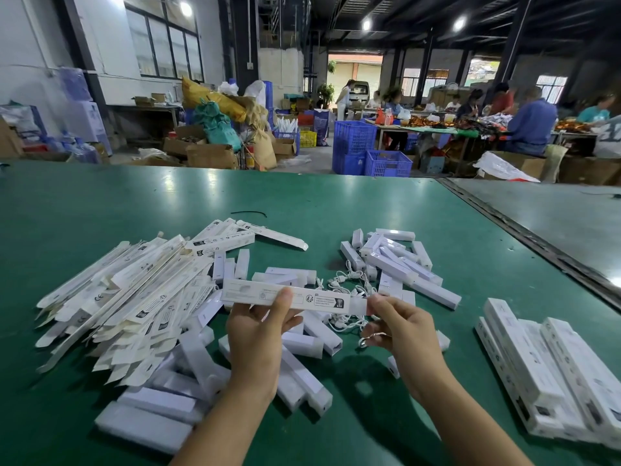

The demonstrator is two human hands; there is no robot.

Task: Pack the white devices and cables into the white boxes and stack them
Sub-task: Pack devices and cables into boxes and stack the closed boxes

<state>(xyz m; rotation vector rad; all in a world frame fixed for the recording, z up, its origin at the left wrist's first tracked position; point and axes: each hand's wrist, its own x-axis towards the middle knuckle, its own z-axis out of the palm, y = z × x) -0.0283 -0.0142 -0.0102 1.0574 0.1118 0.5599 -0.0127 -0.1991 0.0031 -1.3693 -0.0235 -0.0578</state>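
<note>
We hold one box point(285, 299) level over the tabletop point(100, 203), print side up. L hand point(258, 327) grips it approx mid-length, thumb on top, fingers curled under. R hand point(400, 327) pinches the box's right end flap. A cable loop point(368, 339) shows by that hand's lower fingers; can't tell if it's gripped.

- Left of box: heap of flat boxes point(134, 297).
- Under and nearer than box: loose devices point(168, 398), more beyond it to the right.
- Just behind box: tangled cables point(342, 279).
- Far right of box: packed stack point(554, 381).
</note>
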